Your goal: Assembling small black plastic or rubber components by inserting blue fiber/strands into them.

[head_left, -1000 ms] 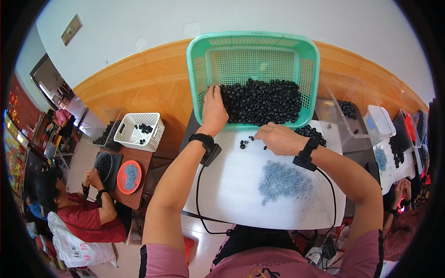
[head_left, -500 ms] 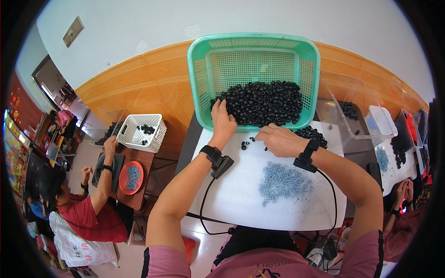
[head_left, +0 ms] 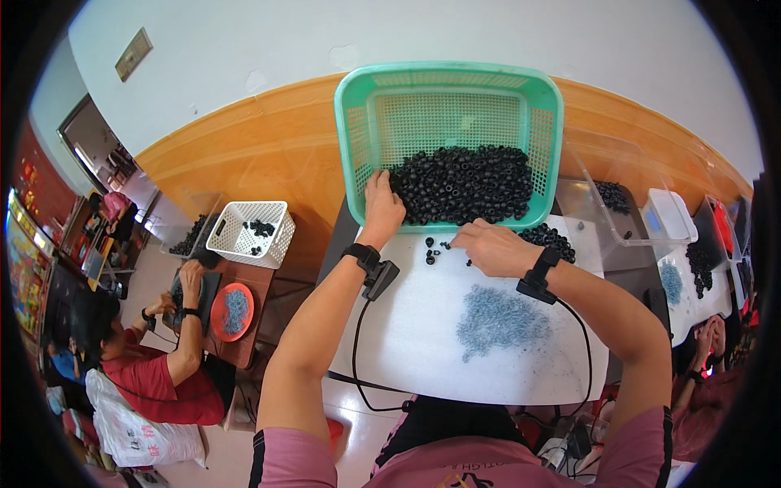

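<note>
Small black parts [head_left: 465, 183] fill the near half of a green mesh basket [head_left: 447, 70] at the far side of the tabletop [head_left: 407, 350], seen on my head feed. The wearer's left hand [head_left: 381, 209] reaches over the basket's near-left corner, fingers against the edge of the pile; whether that grip holds a part, I cannot tell. The right hand [head_left: 493, 247] bends low at the basket's near rim, its grip narrow, the fingertips too hidden for me to see what they hold. Beside them, a few loose black pieces [head_left: 430, 252] dot the white surface, and a larger black cluster [head_left: 549, 239] sits beyond the right hand. Closer to the wearer spreads a patch of blue-grey bits [head_left: 501, 323]. A clear bin [head_left: 587, 213] stands to the right. To the left, a co-worker [head_left: 167, 382] in red sits near a white basket [head_left: 279, 244] and an orange-red dish [head_left: 217, 315].
</note>
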The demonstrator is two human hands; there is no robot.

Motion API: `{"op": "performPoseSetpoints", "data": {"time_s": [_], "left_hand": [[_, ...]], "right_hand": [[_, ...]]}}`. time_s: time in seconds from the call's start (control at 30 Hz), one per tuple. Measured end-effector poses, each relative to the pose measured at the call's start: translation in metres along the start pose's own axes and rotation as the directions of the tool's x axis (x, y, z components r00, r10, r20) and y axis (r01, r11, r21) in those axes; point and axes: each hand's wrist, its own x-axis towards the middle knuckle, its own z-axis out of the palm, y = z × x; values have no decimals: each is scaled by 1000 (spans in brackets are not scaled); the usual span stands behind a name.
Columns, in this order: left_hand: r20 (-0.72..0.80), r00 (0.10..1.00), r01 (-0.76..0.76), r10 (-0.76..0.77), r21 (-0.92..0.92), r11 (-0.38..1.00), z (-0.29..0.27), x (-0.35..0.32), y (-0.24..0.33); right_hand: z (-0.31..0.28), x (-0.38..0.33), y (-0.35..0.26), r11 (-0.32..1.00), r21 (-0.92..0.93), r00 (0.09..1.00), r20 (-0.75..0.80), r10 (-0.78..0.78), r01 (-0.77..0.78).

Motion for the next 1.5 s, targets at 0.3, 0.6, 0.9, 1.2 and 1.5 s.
{"op": "performPoseSetpoints", "data": {"time_s": [0.3,0.6,0.9,1.2,1.5], "left_hand": [[277,911,405,-306,-463,789,-15,-3,8],[287,922,382,-258,-583,717,-26,-35,33],[207,978,162,-22,-687,708,-47,-60,35],[141,890,368,-433,-782,503,-90,-76,-6],[130,947,318,-293,-272,908,-70,-90,-13]], "right_hand": [[1,2,2,1000,-7,1000,11,11,-11],[1,2,1,1000,-24,1000,6,11,-11],[1,3,0,998,-61,1000,-11,13,-14],[3,3,-1,999,-41,1000,-29,4,-5],[3,3,-2,998,-61,1000,-22,13,-15]]}}
